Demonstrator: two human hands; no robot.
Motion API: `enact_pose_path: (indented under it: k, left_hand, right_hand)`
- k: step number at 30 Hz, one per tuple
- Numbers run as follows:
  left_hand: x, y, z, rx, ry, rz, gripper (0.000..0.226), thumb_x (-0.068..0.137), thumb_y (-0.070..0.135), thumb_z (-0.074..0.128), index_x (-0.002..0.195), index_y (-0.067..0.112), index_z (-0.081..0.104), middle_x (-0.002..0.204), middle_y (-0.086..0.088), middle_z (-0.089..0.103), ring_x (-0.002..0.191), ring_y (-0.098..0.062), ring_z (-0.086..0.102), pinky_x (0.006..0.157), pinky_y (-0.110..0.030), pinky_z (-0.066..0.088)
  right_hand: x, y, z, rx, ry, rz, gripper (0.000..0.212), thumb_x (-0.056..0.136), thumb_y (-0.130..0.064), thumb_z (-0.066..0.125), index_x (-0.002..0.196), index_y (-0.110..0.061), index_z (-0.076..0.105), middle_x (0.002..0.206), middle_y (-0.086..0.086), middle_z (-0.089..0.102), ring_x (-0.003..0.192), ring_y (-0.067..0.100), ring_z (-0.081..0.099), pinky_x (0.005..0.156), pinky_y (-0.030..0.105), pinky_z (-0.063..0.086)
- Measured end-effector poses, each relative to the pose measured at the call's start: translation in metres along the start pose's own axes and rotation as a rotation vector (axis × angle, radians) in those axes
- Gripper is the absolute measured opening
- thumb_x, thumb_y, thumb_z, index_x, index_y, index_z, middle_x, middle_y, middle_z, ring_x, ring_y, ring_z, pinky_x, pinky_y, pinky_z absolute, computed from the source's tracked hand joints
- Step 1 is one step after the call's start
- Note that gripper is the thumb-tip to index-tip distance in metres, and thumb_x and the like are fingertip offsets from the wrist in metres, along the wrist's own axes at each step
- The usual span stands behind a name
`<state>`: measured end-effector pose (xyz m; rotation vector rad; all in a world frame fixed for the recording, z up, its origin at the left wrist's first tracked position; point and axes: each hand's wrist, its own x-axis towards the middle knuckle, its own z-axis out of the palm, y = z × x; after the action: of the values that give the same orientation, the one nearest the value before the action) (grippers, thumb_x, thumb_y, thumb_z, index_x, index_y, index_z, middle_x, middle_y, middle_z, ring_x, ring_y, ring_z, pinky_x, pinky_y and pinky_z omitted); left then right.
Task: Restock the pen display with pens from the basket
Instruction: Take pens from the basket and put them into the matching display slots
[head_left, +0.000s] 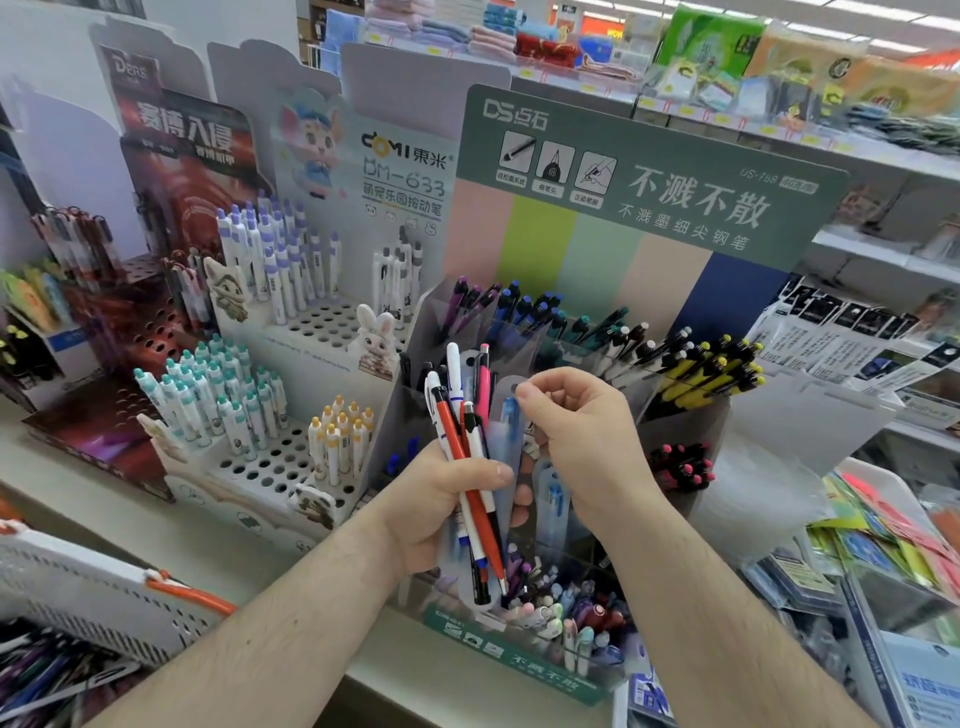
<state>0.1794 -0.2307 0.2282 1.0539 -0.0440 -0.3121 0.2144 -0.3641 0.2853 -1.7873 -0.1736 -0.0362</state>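
My left hand (441, 499) grips a bundle of pens (465, 441): white, orange-red, pink and black ones, plus clear packets holding blue pens. My right hand (576, 441) pinches the top of one clear packet (511, 415) in that bundle, thumb and forefinger closed on its hanging tab. Both hands hover in front of the green pen display (649, 171), whose clear tiered compartments hold purple, blue, teal, white-tipped, yellow and pink pens. The white basket (93, 587) with an orange handle sits at the lower left, loose pens visible inside it.
A white display (291, 426) with hole racks of teal, purple and yellow-capped pens stands to the left. A dark red display (171, 218) is further left. Packaged stationery (893, 535) fills the right shelf. The display's front bin (561, 618) holds mixed pens.
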Motion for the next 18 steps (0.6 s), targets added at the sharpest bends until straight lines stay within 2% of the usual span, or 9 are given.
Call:
enact_pose_path:
  k: [3,6,9,13,16,18]
  left_hand:
    - [0.001,0.000,0.003,-0.096,0.114,-0.029,0.033,0.069,0.011,0.074,0.100,0.001,0.067,0.086,-0.019,0.065,0.072,-0.027,0.068,0.065,-0.036,0.059]
    - [0.002,0.000,0.008,-0.172,0.182,-0.015,0.026,0.074,0.010,0.065,0.097,0.000,0.067,0.082,-0.018,0.069,0.070,-0.028,0.070,0.059,-0.035,0.058]
    - [0.003,0.002,0.011,-0.117,0.227,0.040,0.008,0.086,0.000,0.059,0.087,0.002,0.066,0.075,-0.016,0.068,0.065,-0.027,0.070,0.056,-0.033,0.057]
    - [0.004,0.003,0.015,-0.070,0.242,0.092,0.013,0.091,-0.002,0.055,0.083,0.003,0.064,0.067,-0.011,0.068,0.061,-0.023,0.070,0.052,-0.030,0.055]
    - [0.007,0.006,0.016,-0.142,0.261,0.090,0.016,0.091,0.001,0.057,0.077,0.005,0.065,0.068,-0.013,0.066,0.060,-0.023,0.068,0.055,-0.033,0.058]
    - [0.010,0.009,0.010,-0.224,0.284,0.054,0.014,0.091,0.005,0.058,0.079,0.007,0.063,0.069,-0.012,0.067,0.062,-0.024,0.067,0.062,-0.034,0.060]
  right_hand:
    - [0.000,0.001,0.001,0.041,0.053,0.003,0.019,0.098,-0.017,0.060,0.080,-0.017,0.062,0.066,0.003,0.048,0.063,0.019,0.042,0.056,0.030,0.040]
    - [0.001,0.003,0.002,0.023,0.098,-0.020,0.019,0.099,-0.019,0.059,0.080,-0.020,0.061,0.072,0.002,0.056,0.067,0.016,0.050,0.064,0.036,0.046]
    - [-0.001,0.005,0.000,-0.016,0.109,-0.021,0.018,0.098,-0.024,0.060,0.081,-0.021,0.064,0.069,-0.003,0.057,0.061,0.010,0.049,0.061,0.031,0.045]
    - [-0.003,0.002,-0.006,-0.042,0.059,0.004,0.011,0.093,-0.025,0.069,0.082,-0.023,0.072,0.067,-0.009,0.063,0.055,0.002,0.052,0.060,0.024,0.045]
    - [-0.002,0.000,-0.015,-0.038,0.145,-0.030,0.015,0.091,-0.020,0.070,0.077,-0.020,0.073,0.065,-0.002,0.065,0.055,0.006,0.053,0.058,0.027,0.048]
    - [-0.002,-0.001,-0.025,0.000,0.234,-0.056,0.016,0.092,-0.017,0.070,0.076,-0.018,0.072,0.064,0.000,0.063,0.055,0.010,0.052,0.056,0.028,0.048]
